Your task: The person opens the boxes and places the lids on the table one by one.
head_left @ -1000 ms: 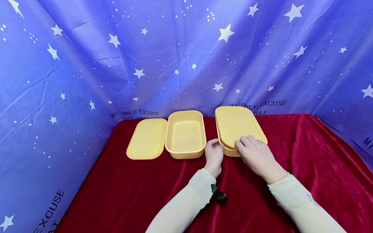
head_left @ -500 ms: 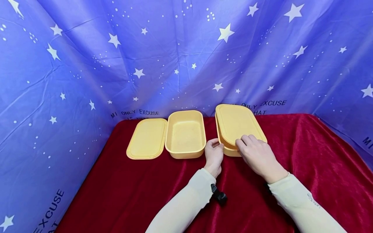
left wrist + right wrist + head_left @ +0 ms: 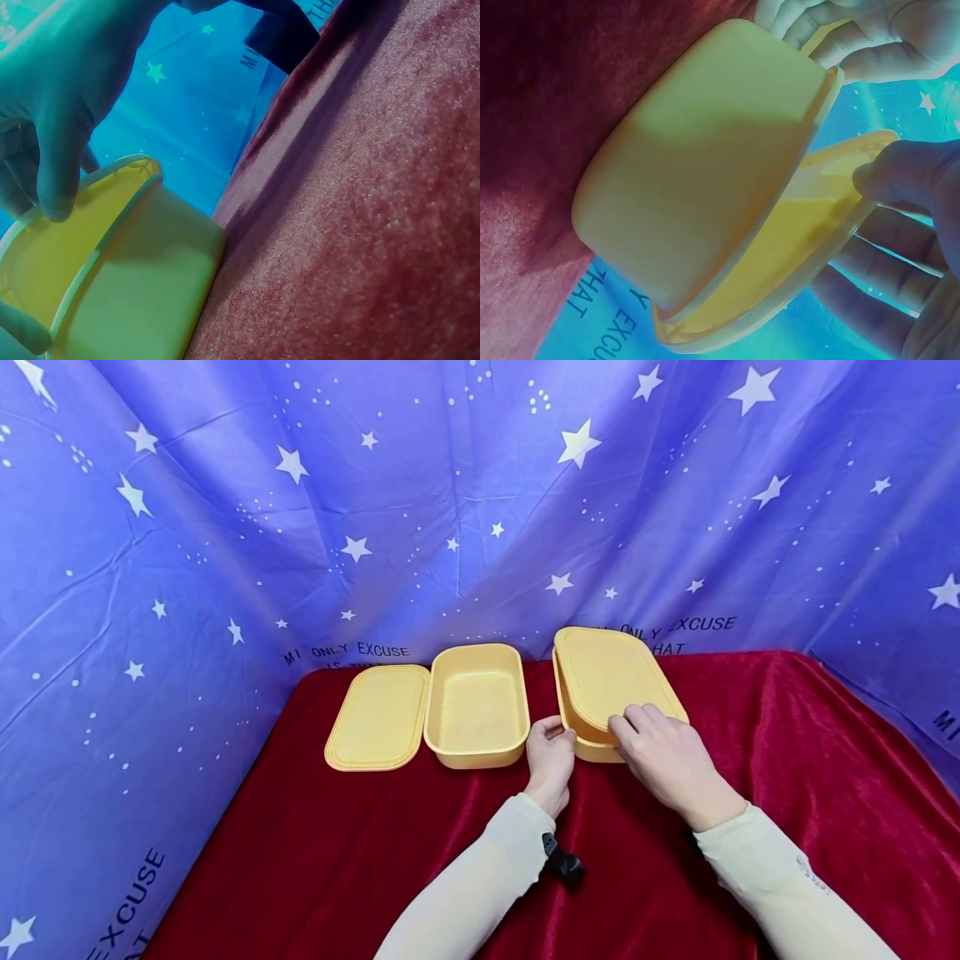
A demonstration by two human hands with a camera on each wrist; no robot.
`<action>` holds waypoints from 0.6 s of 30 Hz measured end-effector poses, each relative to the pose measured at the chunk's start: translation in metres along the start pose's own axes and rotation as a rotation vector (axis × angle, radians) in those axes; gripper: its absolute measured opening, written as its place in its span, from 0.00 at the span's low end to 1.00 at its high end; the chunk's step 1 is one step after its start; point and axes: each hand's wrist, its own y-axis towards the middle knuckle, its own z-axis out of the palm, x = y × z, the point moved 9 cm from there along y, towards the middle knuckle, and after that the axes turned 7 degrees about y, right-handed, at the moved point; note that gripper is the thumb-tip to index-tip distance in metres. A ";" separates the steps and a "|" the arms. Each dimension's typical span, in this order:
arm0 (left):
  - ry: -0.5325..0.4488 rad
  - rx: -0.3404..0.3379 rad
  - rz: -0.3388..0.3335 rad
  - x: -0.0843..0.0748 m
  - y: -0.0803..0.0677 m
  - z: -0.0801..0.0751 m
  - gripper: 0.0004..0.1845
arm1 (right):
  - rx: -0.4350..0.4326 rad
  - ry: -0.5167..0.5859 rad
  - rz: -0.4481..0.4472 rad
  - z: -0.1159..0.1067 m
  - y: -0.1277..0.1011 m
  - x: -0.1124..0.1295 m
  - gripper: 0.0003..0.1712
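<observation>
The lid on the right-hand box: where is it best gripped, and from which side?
Probably by its near rim, from the person's side. The lid is tilted, its near edge lifted off the right box, so fingers fit under there; the right hand already pinches that edge. The left hand steadies the box's near left corner.

- Loose lid [image 3: 378, 717] flat on cloth [image 3: 787, 752], far left.
- Open box [image 3: 477, 706] just right of it, touching.
- Lidded box [image 3: 581, 739] farther right, its lid [image 3: 607, 677] tilted on top.
- Backdrop [image 3: 300, 527] behind everything.

staged booth: star backdrop [image 3: 480, 510], red cloth [image 3: 375, 860]
</observation>
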 end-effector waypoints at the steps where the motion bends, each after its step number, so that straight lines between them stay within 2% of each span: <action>1: -0.002 0.002 0.003 0.000 0.000 0.000 0.12 | -0.005 0.000 -0.003 -0.001 0.000 0.000 0.03; 12: -0.013 0.011 0.005 -0.001 0.000 0.000 0.13 | -0.029 -0.009 -0.007 -0.006 -0.002 0.000 0.03; 18: -0.012 0.005 0.009 -0.001 0.000 0.001 0.13 | -0.024 -0.021 -0.003 -0.006 -0.004 -0.001 0.06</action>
